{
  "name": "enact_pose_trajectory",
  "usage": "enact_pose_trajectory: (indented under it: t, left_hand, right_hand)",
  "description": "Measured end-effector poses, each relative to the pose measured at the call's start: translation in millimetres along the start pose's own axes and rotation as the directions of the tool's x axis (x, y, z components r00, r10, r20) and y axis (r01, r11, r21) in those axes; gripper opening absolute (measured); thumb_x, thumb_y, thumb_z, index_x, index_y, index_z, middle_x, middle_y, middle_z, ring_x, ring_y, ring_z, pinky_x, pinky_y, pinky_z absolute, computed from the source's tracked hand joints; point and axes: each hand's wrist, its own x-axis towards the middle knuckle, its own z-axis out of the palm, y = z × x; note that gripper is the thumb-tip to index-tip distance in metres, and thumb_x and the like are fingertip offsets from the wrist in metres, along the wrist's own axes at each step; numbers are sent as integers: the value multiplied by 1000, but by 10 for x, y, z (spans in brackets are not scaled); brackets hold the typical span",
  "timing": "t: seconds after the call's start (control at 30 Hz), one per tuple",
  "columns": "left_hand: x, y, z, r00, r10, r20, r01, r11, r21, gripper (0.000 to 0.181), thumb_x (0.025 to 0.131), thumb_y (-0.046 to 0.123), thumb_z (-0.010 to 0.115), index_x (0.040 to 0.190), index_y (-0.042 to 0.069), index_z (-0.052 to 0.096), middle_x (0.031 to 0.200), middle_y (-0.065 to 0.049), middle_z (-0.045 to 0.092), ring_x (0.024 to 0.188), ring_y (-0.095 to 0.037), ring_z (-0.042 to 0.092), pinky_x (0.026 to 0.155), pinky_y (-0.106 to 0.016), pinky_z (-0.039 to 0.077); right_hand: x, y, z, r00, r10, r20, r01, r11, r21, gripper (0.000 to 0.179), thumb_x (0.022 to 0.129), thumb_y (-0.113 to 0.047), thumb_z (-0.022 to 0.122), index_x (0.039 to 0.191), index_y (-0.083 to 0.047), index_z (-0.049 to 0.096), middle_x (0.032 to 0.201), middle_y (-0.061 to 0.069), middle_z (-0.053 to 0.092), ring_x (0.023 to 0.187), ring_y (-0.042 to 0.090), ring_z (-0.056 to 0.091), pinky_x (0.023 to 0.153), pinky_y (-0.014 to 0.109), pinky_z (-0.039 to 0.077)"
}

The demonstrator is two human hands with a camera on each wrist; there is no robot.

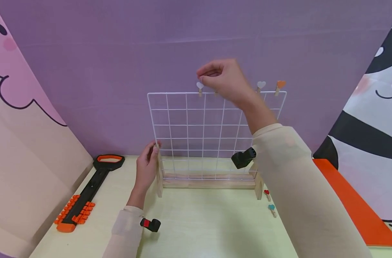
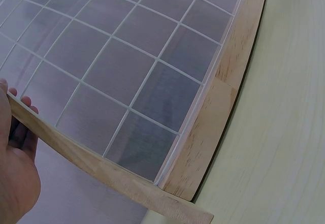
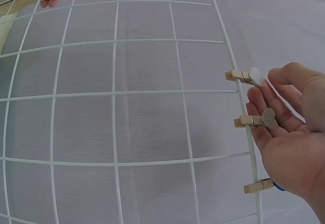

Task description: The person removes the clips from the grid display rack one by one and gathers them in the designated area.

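A white wire grid [image 1: 196, 138] stands upright in a wooden base [image 1: 209, 183]. With curled fingers my left hand [image 1: 146, 168] grips the wooden upright [image 2: 84, 155] at the grid's left side. My right hand [image 1: 226, 77] is above the top wire, fingertips right at the white heart of a small clothespin [image 3: 249, 75] clipped there. In the right wrist view the thumb stands apart from that heart. A second clothespin [image 3: 254, 120] and a third one [image 3: 259, 185] are clipped along the same wire beside the palm. Farther right sit a white-heart clothespin [image 1: 261, 86] and an orange-heart clothespin [image 1: 280, 86].
Two loose clothespins, one with a red heart [image 1: 267, 194] and one with a teal heart [image 1: 272, 210], lie on the pale table [image 1: 196, 222] by the base's right foot. A black-and-orange tool [image 1: 92, 184] lies at left. An orange panel [image 1: 354, 200] is at right.
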Motion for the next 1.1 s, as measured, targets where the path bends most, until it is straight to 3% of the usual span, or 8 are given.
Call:
enact_pose_trajectory:
  t: [0.33, 0.57, 0.87, 1.1]
  left_hand:
    - [-6, 44, 20, 1000, -7, 6, 7, 1000, 19, 35, 109, 22, 52, 140, 5, 60, 136, -18, 66, 128, -21, 60, 105, -9, 45]
    - [-6, 35, 20, 1000, -20, 3, 20, 999, 31, 35, 110, 24, 52, 138, 6, 61, 136, -25, 64, 124, -14, 60, 103, -7, 45]
    - [-4, 25, 14, 1000, -22, 10, 22, 1000, 19, 34, 109, 24, 53, 139, 7, 61, 136, -20, 66, 126, -17, 59, 104, -7, 45]
    - [10, 39, 18, 998, -54, 16, 54, 999, 6, 35, 110, 17, 51, 140, 2, 59, 139, -25, 62, 131, -25, 58, 104, -6, 43]
  right_hand:
    - [-28, 41, 16, 999, 29, 45, -25, 996, -82, 23, 98, -12, 68, 119, -3, 73, 109, 5, 74, 104, 18, 67, 91, 23, 53]
    - [-48, 42, 20, 998, 37, 48, -31, 992, -124, 24, 98, -13, 66, 119, -5, 74, 112, 7, 74, 103, 16, 67, 93, 25, 53]
    - [-71, 80, 55, 999, 32, -18, -33, 995, -92, 20, 96, -11, 67, 113, -6, 78, 107, 4, 76, 98, 14, 66, 87, 22, 54]
    - [-60, 105, 108, 996, 13, -89, -19, 997, -72, 17, 95, -10, 69, 108, -6, 79, 101, 3, 78, 92, 12, 66, 77, 20, 53]
